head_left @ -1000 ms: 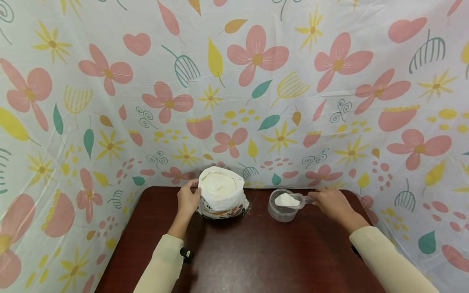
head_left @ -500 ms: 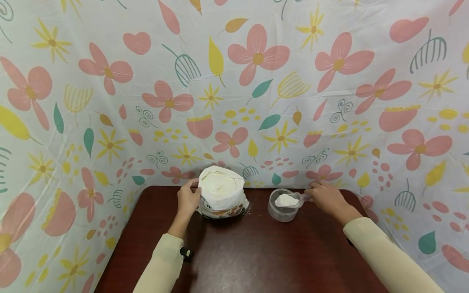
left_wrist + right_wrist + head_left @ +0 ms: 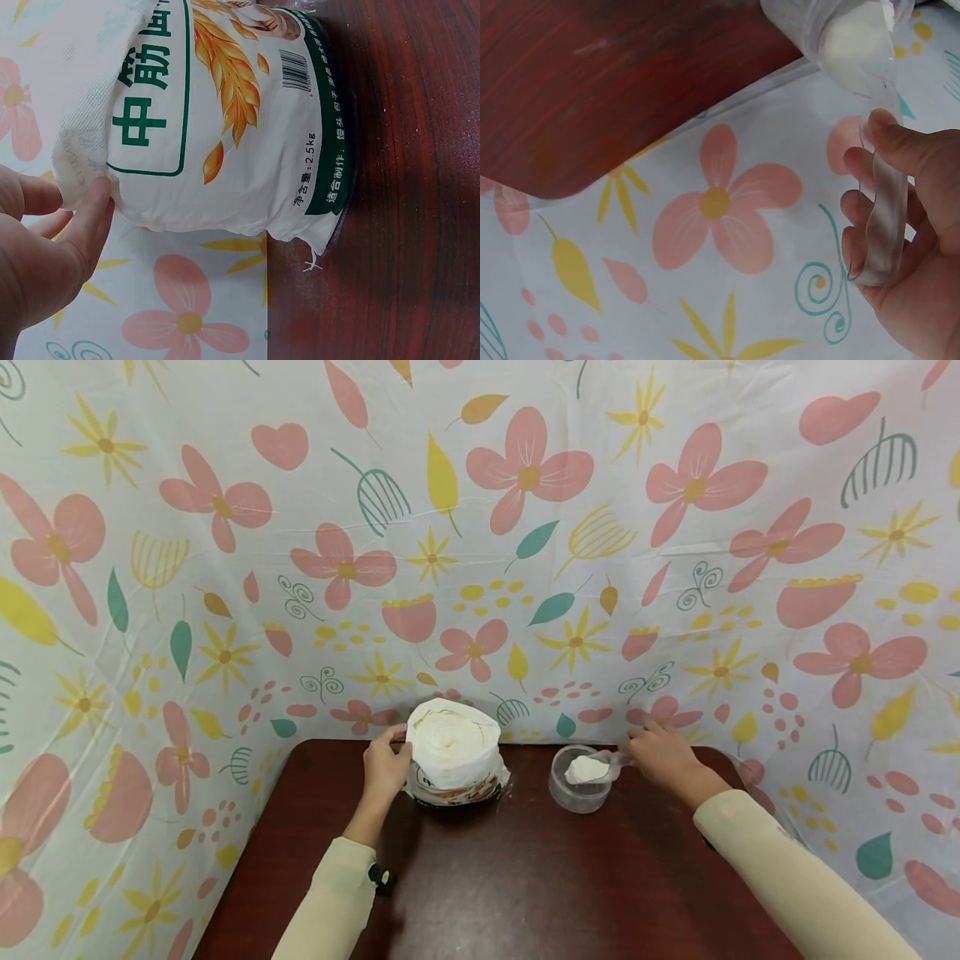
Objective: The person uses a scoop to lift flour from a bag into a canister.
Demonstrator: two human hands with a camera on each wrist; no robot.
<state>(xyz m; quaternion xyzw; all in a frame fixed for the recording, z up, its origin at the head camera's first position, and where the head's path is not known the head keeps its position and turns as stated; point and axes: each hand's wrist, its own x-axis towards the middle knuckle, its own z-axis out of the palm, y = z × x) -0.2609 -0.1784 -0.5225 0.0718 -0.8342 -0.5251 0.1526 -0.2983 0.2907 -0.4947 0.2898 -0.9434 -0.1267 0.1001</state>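
Note:
A white bag of flour (image 3: 450, 768) stands at the back of the table, its mouth folded down and white flour showing inside. At its left rim, my left hand (image 3: 387, 770) pinches the folded edge between thumb and fingers, as the left wrist view shows closely. My right hand (image 3: 663, 758) grips the handle of a clear plastic scoop (image 3: 889, 225), fingers curled round it. White flour (image 3: 587, 769) is heaped in the scoop's bowl. Under that bowl stands a clear round container (image 3: 579, 802), which the scoop overlaps in the head view.
The dark reddish-brown table (image 3: 517, 877) ends at the back close to a floral curtain (image 3: 480, 568). A few white specks lie right of the bag. A black wrist strap (image 3: 382, 880) is on the left sleeve.
My right hand has shifted a little left and away from me, bringing the scoop's handle closer to the container, while its bowl stays over it. The left hand and bag have not moved.

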